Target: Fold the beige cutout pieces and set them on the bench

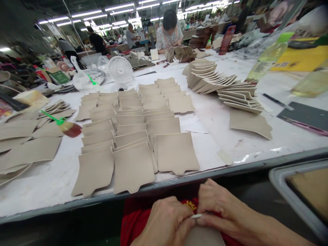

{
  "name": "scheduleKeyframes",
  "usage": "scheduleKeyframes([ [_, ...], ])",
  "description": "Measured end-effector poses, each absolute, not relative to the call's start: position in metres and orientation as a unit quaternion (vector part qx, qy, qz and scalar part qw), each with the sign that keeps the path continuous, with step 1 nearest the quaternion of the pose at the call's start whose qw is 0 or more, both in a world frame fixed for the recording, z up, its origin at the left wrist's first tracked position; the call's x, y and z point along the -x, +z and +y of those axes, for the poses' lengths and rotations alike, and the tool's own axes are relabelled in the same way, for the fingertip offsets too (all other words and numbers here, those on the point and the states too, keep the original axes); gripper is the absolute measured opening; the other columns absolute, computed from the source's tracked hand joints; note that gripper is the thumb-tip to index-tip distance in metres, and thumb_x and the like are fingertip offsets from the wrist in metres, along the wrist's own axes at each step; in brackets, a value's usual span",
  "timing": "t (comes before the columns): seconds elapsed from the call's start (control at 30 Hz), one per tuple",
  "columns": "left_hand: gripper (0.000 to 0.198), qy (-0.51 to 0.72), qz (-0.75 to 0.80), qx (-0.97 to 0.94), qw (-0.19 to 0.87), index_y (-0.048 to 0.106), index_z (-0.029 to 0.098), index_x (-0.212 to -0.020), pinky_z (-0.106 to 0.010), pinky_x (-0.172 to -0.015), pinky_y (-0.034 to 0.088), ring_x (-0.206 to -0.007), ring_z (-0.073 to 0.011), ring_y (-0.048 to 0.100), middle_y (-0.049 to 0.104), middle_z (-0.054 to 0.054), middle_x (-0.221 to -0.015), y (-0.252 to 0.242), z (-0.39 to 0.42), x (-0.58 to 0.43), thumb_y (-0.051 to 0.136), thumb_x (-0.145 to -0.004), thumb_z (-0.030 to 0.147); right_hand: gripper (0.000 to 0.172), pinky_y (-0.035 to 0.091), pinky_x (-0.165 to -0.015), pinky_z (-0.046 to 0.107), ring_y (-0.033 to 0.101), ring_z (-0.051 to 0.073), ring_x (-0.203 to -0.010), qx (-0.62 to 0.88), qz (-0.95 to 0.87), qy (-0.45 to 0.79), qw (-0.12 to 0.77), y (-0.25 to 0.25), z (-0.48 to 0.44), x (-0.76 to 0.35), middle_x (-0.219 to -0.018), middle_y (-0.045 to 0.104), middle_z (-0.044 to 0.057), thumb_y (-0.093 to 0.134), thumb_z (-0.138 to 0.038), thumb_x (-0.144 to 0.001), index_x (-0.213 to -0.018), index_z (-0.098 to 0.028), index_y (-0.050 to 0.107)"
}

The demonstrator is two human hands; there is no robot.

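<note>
My left hand (166, 222) and my right hand (220, 208) meet below the table edge, over my red garment (135, 218). Both pinch a small thin pale strip (198, 216) between fingertips, above a beige piece (205, 237) lying on my lap. On the white table (51, 184) in front lie three overlapping rows of beige cut pieces (133, 136), fanned away from me.
A brown glue bottle with green nozzle (68, 128) lies left of the rows. More beige pieces stack at the left (23, 143) and far right (230, 89). A small white fan (120, 70), a grey tray (302, 191) at right, and other people working beyond.
</note>
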State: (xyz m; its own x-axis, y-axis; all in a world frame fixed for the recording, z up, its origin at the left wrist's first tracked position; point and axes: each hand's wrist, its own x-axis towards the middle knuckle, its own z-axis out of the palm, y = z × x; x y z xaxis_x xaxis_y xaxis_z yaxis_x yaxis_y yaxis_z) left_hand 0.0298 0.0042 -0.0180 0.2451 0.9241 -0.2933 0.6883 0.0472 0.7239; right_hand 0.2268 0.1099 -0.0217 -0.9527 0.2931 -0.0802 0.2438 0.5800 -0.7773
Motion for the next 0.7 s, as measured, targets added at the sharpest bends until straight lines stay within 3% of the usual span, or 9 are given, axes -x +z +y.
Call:
scheduleKeyframes([
  [0.13, 0.02, 0.172, 0.587, -0.669, 0.422, 0.078, 0.019, -0.084, -0.025, -0.063, 0.038, -0.072, -0.0173, 0.066, 0.077, -0.004, -0.077, -0.021, 0.005, -0.033, 0.063, -0.094, 0.026, 0.053, 0.042, -0.084, 0.037, 0.061, 0.019, -0.085, 0.16, -0.887, 0.433, 0.018, -0.016, 0.113, -0.238, -0.085, 0.067, 0.003, 0.037, -0.058, -0.106, -0.084, -0.02, 0.067],
  [0.27, 0.024, 0.204, 0.59, -0.644, 0.443, 0.078, 0.019, -0.086, -0.022, -0.065, 0.04, -0.073, -0.0163, 0.068, 0.076, -0.003, -0.079, -0.029, -0.007, -0.019, 0.057, -0.095, 0.027, 0.057, 0.043, -0.077, 0.036, 0.06, 0.019, -0.08, 0.177, -0.894, 0.411, 0.022, -0.02, 0.113, -0.246, -0.079, 0.065, 0.003, 0.035, -0.059, -0.105, -0.079, -0.02, 0.067],
  [0.43, 0.033, 0.22, 0.597, -0.607, 0.476, 0.076, 0.018, -0.086, -0.019, -0.066, 0.042, -0.074, -0.0151, 0.068, 0.075, -0.003, -0.08, -0.034, -0.019, -0.002, 0.05, -0.098, 0.033, 0.062, 0.042, -0.072, 0.033, 0.059, 0.018, -0.075, 0.185, -0.876, 0.443, 0.057, -0.036, 0.111, -0.248, -0.072, 0.064, 0.002, 0.034, -0.061, -0.105, -0.066, -0.02, 0.06],
  [0.6, 0.033, 0.266, 0.606, -0.603, 0.446, 0.077, 0.019, -0.087, -0.018, -0.068, 0.045, -0.075, -0.0153, 0.07, 0.077, -0.003, -0.082, -0.038, -0.017, 0.0, 0.049, -0.097, 0.033, 0.06, 0.034, -0.064, 0.03, 0.05, 0.016, -0.067, 0.243, -0.829, 0.501, 0.044, -0.046, 0.113, -0.252, -0.066, 0.054, -0.001, 0.041, -0.061, -0.103, -0.061, -0.019, 0.05],
  [0.7, 0.029, 0.249, 0.6, -0.625, 0.433, 0.078, 0.024, -0.086, -0.018, -0.069, 0.05, -0.075, -0.017, 0.072, 0.078, -0.001, -0.081, -0.036, -0.016, -0.004, 0.053, -0.096, 0.037, 0.053, 0.034, -0.062, 0.027, 0.05, 0.015, -0.066, 0.31, -0.757, 0.571, 0.061, -0.047, 0.103, -0.258, -0.068, 0.055, -0.001, 0.052, -0.061, -0.097, -0.068, -0.018, 0.061],
])
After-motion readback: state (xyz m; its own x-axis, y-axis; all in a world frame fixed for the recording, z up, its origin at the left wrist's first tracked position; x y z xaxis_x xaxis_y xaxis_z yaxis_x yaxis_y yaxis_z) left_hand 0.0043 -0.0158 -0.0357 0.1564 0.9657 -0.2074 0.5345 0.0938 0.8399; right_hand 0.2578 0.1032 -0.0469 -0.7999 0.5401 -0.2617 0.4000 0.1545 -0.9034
